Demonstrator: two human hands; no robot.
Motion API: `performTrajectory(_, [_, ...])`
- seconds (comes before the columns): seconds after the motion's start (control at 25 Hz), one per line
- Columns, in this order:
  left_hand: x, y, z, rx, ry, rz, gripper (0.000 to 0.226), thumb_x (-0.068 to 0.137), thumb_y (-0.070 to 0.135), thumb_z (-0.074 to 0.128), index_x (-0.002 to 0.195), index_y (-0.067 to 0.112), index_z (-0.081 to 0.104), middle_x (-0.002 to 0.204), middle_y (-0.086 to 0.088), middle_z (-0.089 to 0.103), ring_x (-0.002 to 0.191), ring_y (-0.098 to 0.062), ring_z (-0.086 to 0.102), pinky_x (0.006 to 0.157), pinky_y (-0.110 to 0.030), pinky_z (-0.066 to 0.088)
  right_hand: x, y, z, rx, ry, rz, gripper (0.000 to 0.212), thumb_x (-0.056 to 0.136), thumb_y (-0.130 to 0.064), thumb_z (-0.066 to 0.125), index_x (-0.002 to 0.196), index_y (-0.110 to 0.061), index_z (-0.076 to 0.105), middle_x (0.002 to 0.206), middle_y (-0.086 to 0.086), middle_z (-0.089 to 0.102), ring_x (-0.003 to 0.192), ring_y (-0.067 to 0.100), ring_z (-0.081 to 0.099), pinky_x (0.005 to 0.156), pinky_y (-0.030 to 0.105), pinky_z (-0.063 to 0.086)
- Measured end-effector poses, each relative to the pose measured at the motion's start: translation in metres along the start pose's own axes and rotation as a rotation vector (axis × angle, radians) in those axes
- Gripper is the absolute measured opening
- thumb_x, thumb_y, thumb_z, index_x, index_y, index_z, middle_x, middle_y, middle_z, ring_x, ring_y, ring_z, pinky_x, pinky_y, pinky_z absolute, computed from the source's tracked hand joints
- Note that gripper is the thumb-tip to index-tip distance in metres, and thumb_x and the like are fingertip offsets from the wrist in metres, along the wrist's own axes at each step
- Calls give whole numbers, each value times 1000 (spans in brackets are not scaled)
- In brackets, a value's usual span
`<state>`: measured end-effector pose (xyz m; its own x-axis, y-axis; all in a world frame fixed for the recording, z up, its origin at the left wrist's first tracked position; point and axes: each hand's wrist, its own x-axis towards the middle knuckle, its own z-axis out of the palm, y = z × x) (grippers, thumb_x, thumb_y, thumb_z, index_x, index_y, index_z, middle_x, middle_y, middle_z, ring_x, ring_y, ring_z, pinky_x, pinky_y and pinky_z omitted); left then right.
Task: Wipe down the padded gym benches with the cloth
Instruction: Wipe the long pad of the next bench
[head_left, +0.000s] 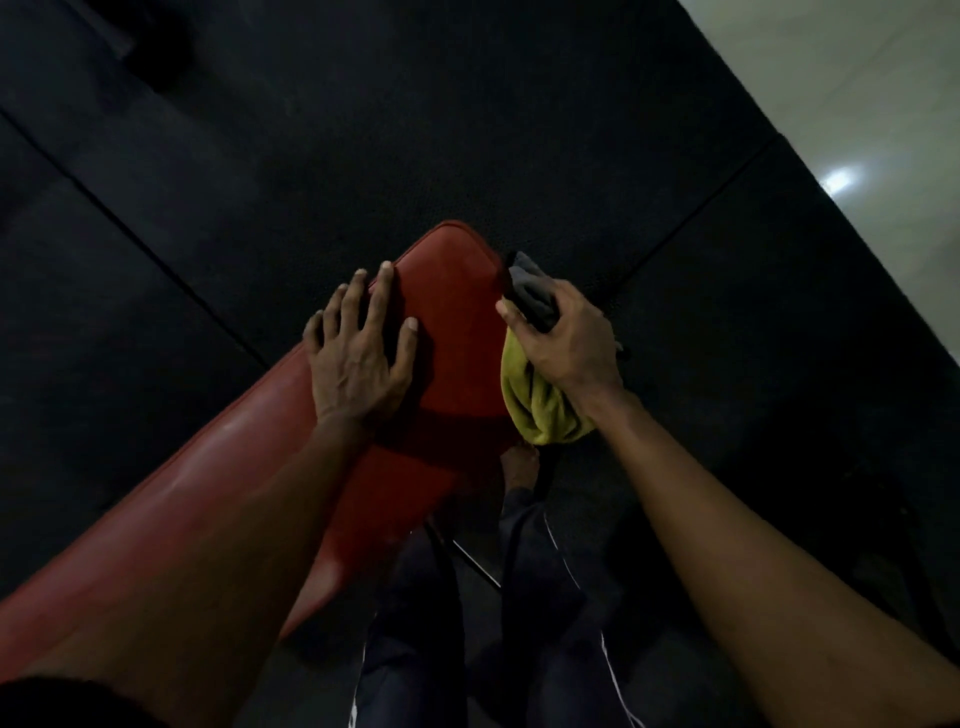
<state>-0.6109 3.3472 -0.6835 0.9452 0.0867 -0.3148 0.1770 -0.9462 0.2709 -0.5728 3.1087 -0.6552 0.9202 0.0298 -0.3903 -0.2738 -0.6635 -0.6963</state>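
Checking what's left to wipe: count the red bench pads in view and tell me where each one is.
2. The far pad lies under the left hand; the long pad runs toward the lower left. Others may be hidden.

**Dim gym floor, bright tiles at one side**

Black speckled rubber matting (467, 130) covers most of the floor, with thin straight seams (130, 234) crossing it diagonally. Along the upper right runs a pale glossy tiled floor (857, 93) carrying a white glare spot (837, 180). A dark, indistinct shape (156, 47) sits at the upper left.
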Motion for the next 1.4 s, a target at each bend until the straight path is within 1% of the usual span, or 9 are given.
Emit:
performTrajectory(0.2, [1, 2, 1, 14, 15, -11, 67, 101, 62, 31, 159, 35, 12, 164, -3, 23, 150, -25, 22, 120, -51, 18, 23, 3, -16, 65, -203, 91, 61, 90, -60, 67, 137, -21, 59, 124, 0, 66, 113, 15, 63, 93, 33, 55])
performTrajectory(0.36, [-1, 8, -2, -11, -25, -4, 82, 96, 71, 34, 161, 28, 7, 168, 1, 10, 154, -18, 7, 124, -47, 6, -33, 34, -19, 197, -95, 190, 55, 89, -57, 69, 133, -24, 60, 117, -11, 61, 106, 2, 56, 82, 14, 48])
performTrajectory(0.52, [0, 18, -3, 13, -25, -52, 89, 94, 73, 37, 161, 23, 6, 168, 0, 11, 155, -19, 6, 125, -49, 5, -35, 45, -9, 325, -23, 306, 48, 88, -58, 69, 121, -23, 65, 107, -10, 66, 95, 1, 61, 73, 14, 46])
performTrajectory(0.64, [2, 13, -8, -33, -81, -56, 92, 91, 78, 35, 160, 27, 2, 168, 3, 7, 155, -19, 3, 124, -50, 2, -39, 46, 4, 433, 89, 370, 53, 86, -64, 68, 118, -22, 67, 106, -8, 71, 99, 8, 67, 84, 30, 57])
performTrajectory(0.84, [11, 15, -22, -39, -256, -80, 108, 82, 83, 47, 159, 31, -9, 168, 4, -3, 155, -19, -4, 123, -51, -3, -103, 32, 38, 655, 308, 476, 59, 91, -60, 63, 141, -30, 54, 142, -3, 59, 131, 13, 56, 109, 36, 48])
performTrajectory(1.0, [19, 13, -25, 8, -353, -107, 117, 79, 83, 52, 157, 30, -17, 168, 4, -11, 154, -23, -7, 123, -53, -4, -134, 11, 61, 657, 274, 691, 52, 96, -41, 67, 138, -10, 61, 134, 8, 66, 130, 22, 55, 92, -8, 22])
performTrajectory(1.16, [25, 14, -29, 71, -451, -112, 121, 77, 87, 46, 154, 28, -24, 166, 4, -20, 154, -25, -12, 123, -52, -5, -138, 6, 60, 831, 187, 734, 47, 102, -34, 58, 142, -9, 55, 134, 2, 60, 134, 9, 45, 74, -15, 15])
performTrajectory(1.24, [26, 16, -30, 76, -483, -115, 121, 76, 89, 45, 154, 27, -26, 165, 4, -23, 153, -26, -14, 123, -52, -5, -116, 20, 53, 786, 255, 761, 48, 105, -37, 52, 146, -12, 52, 135, 4, 60, 134, 18, 49, 78, -12, 19])
performTrajectory(1.4, [26, 17, -31, 56, -493, -127, 124, 71, 93, 41, 154, 28, -26, 165, 2, -22, 153, -29, -13, 122, -53, -4, -102, 33, 44, 704, 284, 628, 55, 101, -54, 52, 149, -30, 48, 145, -6, 57, 133, 10, 54, 113, 29, 42])
